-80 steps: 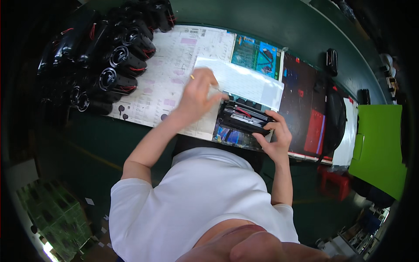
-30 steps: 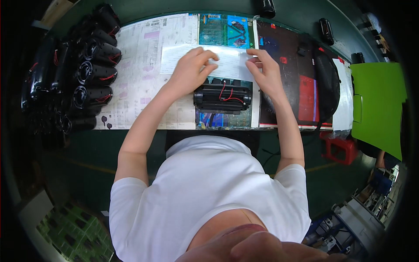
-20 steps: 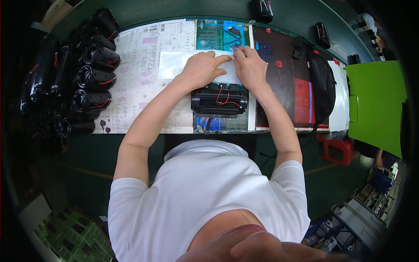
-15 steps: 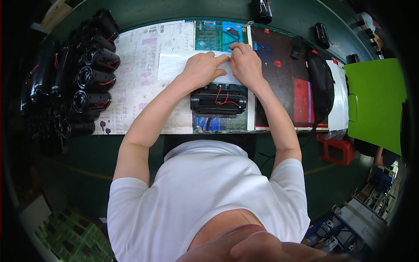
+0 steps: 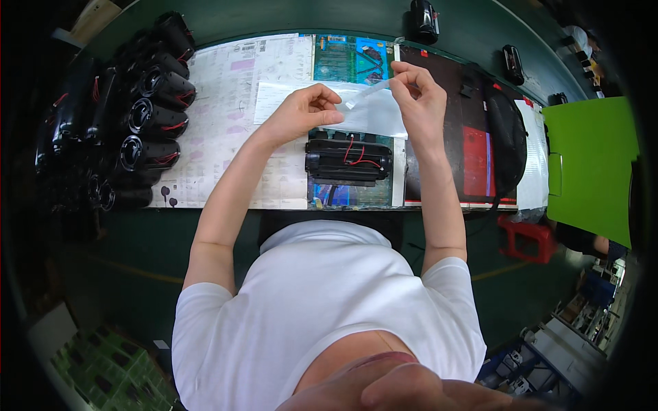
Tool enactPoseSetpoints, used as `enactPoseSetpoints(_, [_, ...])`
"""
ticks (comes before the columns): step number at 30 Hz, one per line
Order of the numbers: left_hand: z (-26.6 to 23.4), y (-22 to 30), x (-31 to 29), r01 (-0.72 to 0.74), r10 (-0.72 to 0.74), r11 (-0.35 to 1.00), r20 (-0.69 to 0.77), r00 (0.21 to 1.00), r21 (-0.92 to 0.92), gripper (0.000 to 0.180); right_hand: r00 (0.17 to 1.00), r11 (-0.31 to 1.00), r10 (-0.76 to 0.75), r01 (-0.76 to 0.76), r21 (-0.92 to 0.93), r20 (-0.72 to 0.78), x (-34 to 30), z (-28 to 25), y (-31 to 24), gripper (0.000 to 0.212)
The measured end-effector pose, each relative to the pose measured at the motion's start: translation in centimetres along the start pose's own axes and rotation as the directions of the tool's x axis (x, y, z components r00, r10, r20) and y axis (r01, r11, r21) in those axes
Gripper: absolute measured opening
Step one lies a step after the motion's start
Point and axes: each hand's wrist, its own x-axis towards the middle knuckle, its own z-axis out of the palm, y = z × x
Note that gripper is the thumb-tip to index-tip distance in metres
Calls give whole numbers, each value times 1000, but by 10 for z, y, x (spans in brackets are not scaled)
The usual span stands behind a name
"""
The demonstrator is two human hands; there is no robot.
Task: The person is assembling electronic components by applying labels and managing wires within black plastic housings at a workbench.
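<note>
My right hand [image 5: 423, 99] pinches the upper end of a thin, clear strip [image 5: 371, 92], perhaps a sticker or a piece of tape. The strip slants down to the left, its pale lower end hanging over a white sheet [image 5: 276, 96] on the bench. My left hand [image 5: 308, 113] is a short way left of that end, thumb and curled fingers apart with nothing seen between them. Just nearer to me than the sheet lies a black cylindrical housing [image 5: 327, 159] with red wires on top.
Several similar black cylinders [image 5: 142, 116] with red wires are piled at the left. More black units [image 5: 423, 20] stand beyond the bench. A black curved case [image 5: 507, 147] and a green panel [image 5: 589, 164] are at the right, with a red stool [image 5: 528, 240] below.
Both hands have lifted off the sheet and moved apart, the right one going right with the clear strip now in its fingers. The black housing stays in place on the bench.
</note>
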Motion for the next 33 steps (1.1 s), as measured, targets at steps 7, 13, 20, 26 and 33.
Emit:
enactPoseSetpoints(7, [12,-1,-5,-11,9,1000,-203,979,-7,23,992,977,120,-124,176,32,-16,11,-4,11])
enactPoseSetpoints(13, [12,10,-14,145,-54,932,-269,962,333,20,930,923,310,-344,171,198,-41,11,31,8])
enactPoseSetpoints(20, [15,34,-53,66,-10,857,-111,994,512,21,926,940,283,-320,120,249,-93,-11,3,5])
enactPoseSetpoints(26, [29,38,-72,-150,229,725,-31,973,672,17,993,994,50,-59,88,107,-121,-11,7,5])
enactPoseSetpoints(33, [33,30,-78,-186,286,744,-55,957,642,18,982,977,-181,186,-101,51,-125,-7,7,12])
